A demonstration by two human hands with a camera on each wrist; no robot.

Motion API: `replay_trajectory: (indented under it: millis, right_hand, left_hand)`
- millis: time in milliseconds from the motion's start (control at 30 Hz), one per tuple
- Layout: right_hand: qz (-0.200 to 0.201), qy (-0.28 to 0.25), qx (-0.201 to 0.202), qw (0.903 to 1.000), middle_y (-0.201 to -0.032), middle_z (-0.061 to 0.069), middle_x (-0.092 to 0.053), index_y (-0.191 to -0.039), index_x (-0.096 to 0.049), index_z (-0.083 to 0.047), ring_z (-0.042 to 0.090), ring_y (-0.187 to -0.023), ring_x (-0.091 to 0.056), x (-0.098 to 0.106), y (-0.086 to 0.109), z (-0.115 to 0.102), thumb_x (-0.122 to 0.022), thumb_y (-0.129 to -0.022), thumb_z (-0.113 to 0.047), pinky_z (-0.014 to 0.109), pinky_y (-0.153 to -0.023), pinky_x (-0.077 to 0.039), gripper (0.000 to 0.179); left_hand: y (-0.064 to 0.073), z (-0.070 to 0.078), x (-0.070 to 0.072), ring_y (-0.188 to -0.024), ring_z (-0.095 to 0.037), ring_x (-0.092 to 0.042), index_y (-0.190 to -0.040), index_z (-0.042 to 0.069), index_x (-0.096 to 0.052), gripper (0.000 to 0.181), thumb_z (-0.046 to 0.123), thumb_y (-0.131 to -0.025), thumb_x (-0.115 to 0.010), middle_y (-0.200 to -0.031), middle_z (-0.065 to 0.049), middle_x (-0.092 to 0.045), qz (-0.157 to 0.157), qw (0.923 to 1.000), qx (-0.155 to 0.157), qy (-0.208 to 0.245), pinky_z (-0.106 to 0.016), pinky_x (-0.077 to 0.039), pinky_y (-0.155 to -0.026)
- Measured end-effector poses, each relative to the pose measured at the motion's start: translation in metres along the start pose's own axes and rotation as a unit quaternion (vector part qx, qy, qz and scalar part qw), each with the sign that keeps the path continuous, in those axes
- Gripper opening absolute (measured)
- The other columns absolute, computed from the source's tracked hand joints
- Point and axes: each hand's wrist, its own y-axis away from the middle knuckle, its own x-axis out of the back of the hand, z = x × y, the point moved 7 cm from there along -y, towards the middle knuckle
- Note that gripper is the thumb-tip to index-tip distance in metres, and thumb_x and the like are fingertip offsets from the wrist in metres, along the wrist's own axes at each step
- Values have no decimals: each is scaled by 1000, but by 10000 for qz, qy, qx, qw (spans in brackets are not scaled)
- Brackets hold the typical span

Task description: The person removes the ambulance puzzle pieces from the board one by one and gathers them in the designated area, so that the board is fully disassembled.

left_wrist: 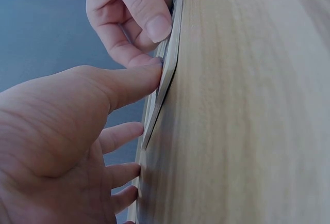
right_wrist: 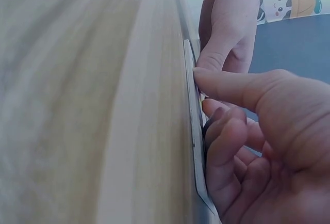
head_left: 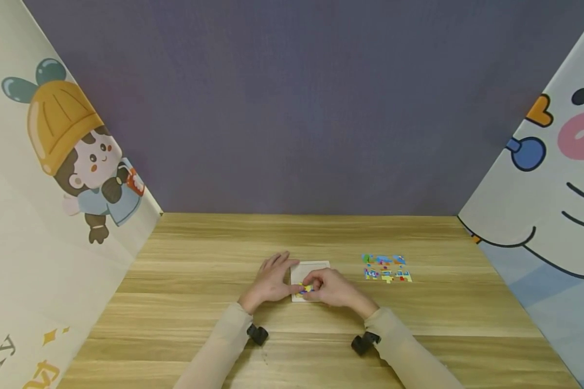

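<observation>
A white puzzle tray (head_left: pixel 311 266) lies flat on the table, with yellow and blue jigsaw pieces (head_left: pixel 307 288) in its lower left part. My left hand (head_left: pixel 273 281) rests at the tray's left side, fingers spread and straight. Its thumb (left_wrist: pixel 135 83) presses down near the pieces. From the right, my right hand (head_left: pixel 334 287) reaches over the tray with curled fingers, pinching a jigsaw piece between thumb and forefinger. In the right wrist view the thumb (right_wrist: pixel 232 85) meets the tray's edge (right_wrist: pixel 194 126), and the fingers mostly hide the piece.
Several loose colourful puzzle pieces (head_left: pixel 385 268) are laid out in rows to the right of the tray. Beneath everything is a wood-grain table (head_left: pixel 199 254), bounded by a dark back panel (head_left: pixel 292 108) and cartoon-printed side panels.
</observation>
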Motion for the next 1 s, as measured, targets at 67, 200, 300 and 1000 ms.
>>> replay_trajectory:
  millis: [67,200,300,1000]
  right_hand:
    - [-9,39,-10,10000,-76,-4,-59,-116,-75,-6,6,-54,-46,0,0,0,-82,-95,-20,19,-51,-39,26]
    - [-4,206,-28,9998,-76,-5,-59,-115,-75,-7,7,-59,-47,0,-1,-1,-81,-95,-21,20,-55,-40,24]
    - [2,370,-27,9993,-74,-6,-58,-113,-74,-10,7,-60,-47,0,-1,-1,-81,-96,-22,21,-57,-41,23]
    - [-164,251,-176,9994,-71,-5,-55,-113,-69,-10,9,-56,-45,-2,-1,1,-80,-95,-22,21,-54,-39,24]
  left_hand:
    - [0,0,0,-161,-48,-23,-154,11,-55,71,42,-95,-78,-172,-24,-32,-1,10000,12,1,-71,-14,-130]
    - [0,0,0,-162,-47,-22,-155,12,-55,71,42,-95,-78,-173,-23,-31,-17,10000,39,9,-70,-13,-131]
    - [0,0,0,-162,-48,-22,-154,11,-55,71,42,-95,-78,-173,-24,-31,-25,10000,27,23,-70,-13,-131]
    - [1,-1,0,-162,-49,-18,-156,9,-52,71,41,-97,-74,-174,-25,-27,-177,9997,-98,113,-72,-10,-130]
